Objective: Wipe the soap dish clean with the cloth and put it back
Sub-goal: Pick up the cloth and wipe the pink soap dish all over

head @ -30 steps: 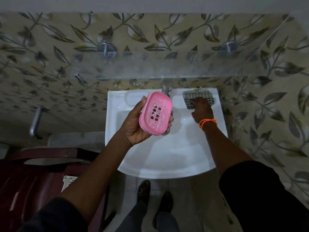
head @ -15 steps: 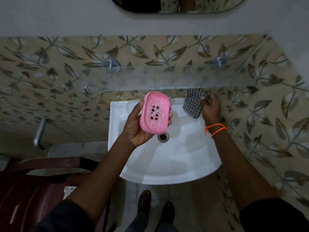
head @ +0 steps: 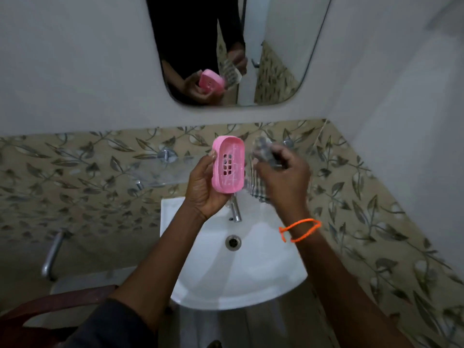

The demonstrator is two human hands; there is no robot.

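Now lifted off the white sink (head: pixel 251 280), the checked cloth (head: pixel 258 182) is bunched in the right hand (head: pixel 283 177) beside the pink plastic soap dish (head: pixel 228 165), which the left hand (head: pixel 203 189) grips open-side-up for wiping.

My right hand (head: pixel 282 180) covers most of the cloth (head: pixel 261 151), which is smeared by motion blur, so its checks barely read. My left hand (head: pixel 203 187) hides the soap dish's (head: pixel 228 164) back. The dish hides the tap's (head: pixel 235 209) top. The mirror (head: pixel 276 71) is cut off by the top edge.
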